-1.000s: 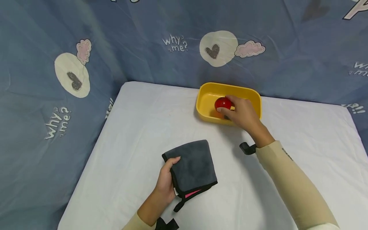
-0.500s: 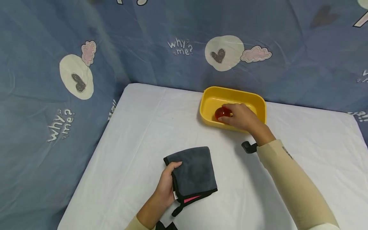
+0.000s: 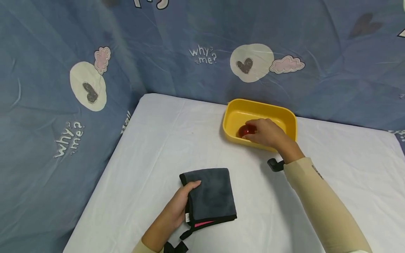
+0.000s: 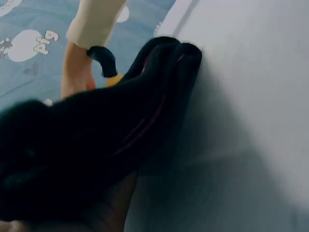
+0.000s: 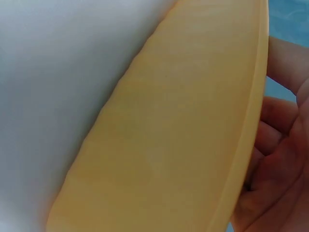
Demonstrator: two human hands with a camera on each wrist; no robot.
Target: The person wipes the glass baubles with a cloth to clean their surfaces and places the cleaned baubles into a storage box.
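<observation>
My left hand (image 3: 178, 206) grips the left edge of a folded grey towel (image 3: 212, 193), thumb on top. The towel has black edging, a hanging loop at its lower corner and a strip of pink between the layers. Its dark folds (image 4: 120, 111) fill much of the left wrist view. At the back, my right hand (image 3: 269, 134) reaches into a yellow plastic tub (image 3: 235, 110) and holds a glossy red ball (image 3: 245, 131) low inside it, between thumb and fingers. In the right wrist view the tub's outer wall (image 5: 164, 121) hides the ball and the fingertips.
A white sheet (image 3: 158, 151) covers the table. Blue printed fabric (image 3: 177, 77) hangs along the back and left edges, with the tub close to the back one. A black strap piece (image 3: 274, 165) sticks out at my right wrist.
The right hand has lowered the red ball deeper into the tub. The left hand still holds the towel, which has turned slightly. The whole head view has shifted a little down and right.
</observation>
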